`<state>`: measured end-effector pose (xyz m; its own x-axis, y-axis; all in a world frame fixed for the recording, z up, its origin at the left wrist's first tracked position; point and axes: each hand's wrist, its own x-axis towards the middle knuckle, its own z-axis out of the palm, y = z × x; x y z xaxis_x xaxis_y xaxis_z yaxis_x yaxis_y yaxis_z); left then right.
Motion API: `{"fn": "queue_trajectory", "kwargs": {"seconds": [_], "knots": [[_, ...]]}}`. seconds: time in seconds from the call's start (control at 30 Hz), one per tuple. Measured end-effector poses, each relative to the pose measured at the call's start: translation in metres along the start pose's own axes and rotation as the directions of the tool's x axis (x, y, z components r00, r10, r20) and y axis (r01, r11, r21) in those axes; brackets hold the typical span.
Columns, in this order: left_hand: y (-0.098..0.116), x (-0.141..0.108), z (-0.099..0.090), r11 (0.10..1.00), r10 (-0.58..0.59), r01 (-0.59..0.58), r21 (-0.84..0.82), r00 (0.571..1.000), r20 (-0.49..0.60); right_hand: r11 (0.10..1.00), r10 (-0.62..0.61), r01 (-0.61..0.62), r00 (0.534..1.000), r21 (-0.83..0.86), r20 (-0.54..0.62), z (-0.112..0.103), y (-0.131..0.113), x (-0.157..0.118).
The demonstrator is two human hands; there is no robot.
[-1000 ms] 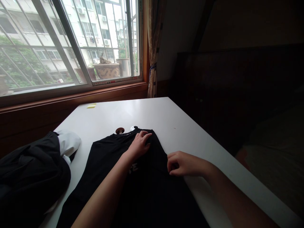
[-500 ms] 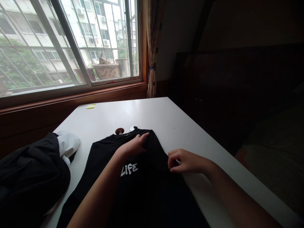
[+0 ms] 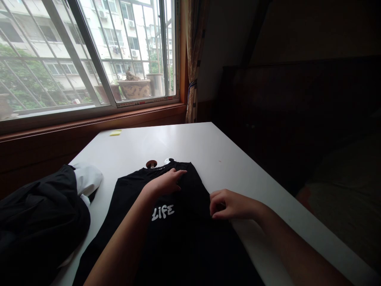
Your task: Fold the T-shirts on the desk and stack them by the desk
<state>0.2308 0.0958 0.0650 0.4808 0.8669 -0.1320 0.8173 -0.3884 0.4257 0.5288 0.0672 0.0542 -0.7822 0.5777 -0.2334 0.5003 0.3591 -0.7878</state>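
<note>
One black shirt (image 3: 184, 242) lay spread flat on the white table (image 3: 190, 139), its neckline toward the window (image 3: 89, 51) and the white lettering (image 3: 162, 212) "Life" on its front. The left hand (image 3: 168, 182) rested over the upper part, palm down, its fingers loosely extended toward the shoulder on the right. The right hand (image 3: 223, 204) was curled at the shirt's right edge, thumb and fingertips against the cloth; whether they pinched it could not be told.

Beyond the glass stood several containers: a brown patterned pot (image 3: 134, 89) with a gnarled, woody-looking lump rising from it, a reddish pot (image 3: 108, 93) just left of it with a little green at its rim, and a paler pot (image 3: 154, 84) to the right, its contents hidden.

Just past the neckline, a round hole (image 3: 151, 163) in the tabletop showed brown inside. Left of the shirt sat a dark heap of clothing (image 3: 38, 214) with white cloth (image 3: 88, 177) showing at its far end. A yellow slip (image 3: 115, 132) lay near the far edge.
</note>
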Motion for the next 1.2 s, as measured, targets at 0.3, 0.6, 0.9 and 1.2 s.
{"fn": "queue_trajectory", "kwargs": {"seconds": [0.3,0.6,0.9,1.2], "knots": [[0.026,0.015,0.024,0.916,0.324,-0.260,0.307,0.929,-0.179,0.995,0.038,-0.061,0.962,-0.077,-0.271,-0.013,0.005,-0.005],[0.020,0.034,0.077,0.904,0.328,-0.257,0.342,0.930,-0.168,0.960,0.245,-0.266,0.950,-0.087,-0.192,-0.013,0.033,-0.003],[0.009,0.039,0.078,0.948,0.100,-0.003,0.318,0.952,-0.290,0.944,0.330,-0.331,0.939,0.010,-0.098,-0.017,0.035,-0.011],[0.034,0.022,0.066,0.860,0.446,-0.420,0.290,0.895,-0.026,0.957,0.285,-0.290,0.951,-0.025,-0.122,-0.018,0.032,-0.012]]}}
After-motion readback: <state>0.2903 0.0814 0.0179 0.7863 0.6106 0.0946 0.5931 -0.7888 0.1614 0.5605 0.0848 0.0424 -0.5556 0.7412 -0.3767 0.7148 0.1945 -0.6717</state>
